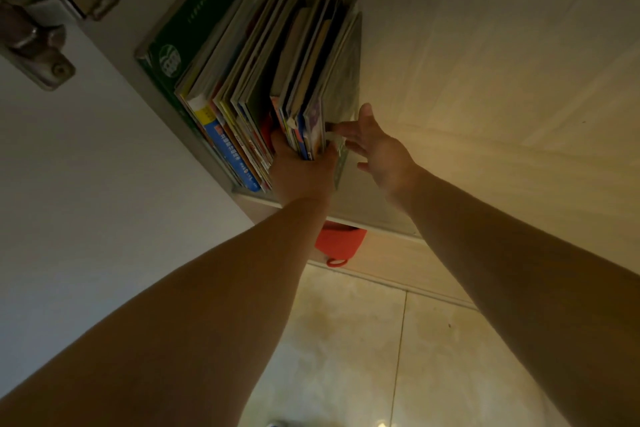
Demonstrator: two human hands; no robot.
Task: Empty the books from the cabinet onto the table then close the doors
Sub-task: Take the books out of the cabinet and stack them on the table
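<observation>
Both hands reach into the cabinet for the books.
The books point(263, 80) stand at the shelf's point(363, 215) left end; the left hand point(301, 173) grips a bunch, fingertips hidden among them; the right hand point(377, 149), fingers straight, touches the outermost cover. Titles unreadable in dim light.

Both bare forearms are stretched from the lower frame corners toward the centre. The left hand point(300, 173) is seen back up, its fingers hidden ahead. The right hand point(374, 146) is spread, fingers straight.
</observation>
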